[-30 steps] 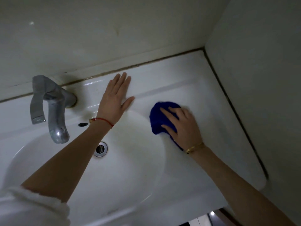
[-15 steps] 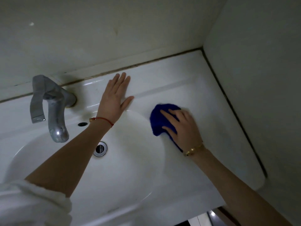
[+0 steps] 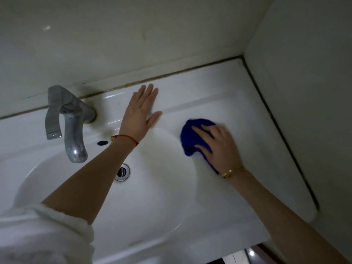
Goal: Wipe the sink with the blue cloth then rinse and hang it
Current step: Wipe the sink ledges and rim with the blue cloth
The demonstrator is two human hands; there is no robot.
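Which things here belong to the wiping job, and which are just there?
Part of the job:
- crumpled dark blue cloth, pressed under the right hand
- white ceramic sink
- left hand, flat on the sink's back ledge
- grey metal tap, for rinsing later

Just there:
- round metal drain
- pale walls

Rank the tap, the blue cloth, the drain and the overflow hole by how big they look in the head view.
Largest to smallest:
1. tap
2. blue cloth, partly hidden under the right hand
3. drain
4. overflow hole
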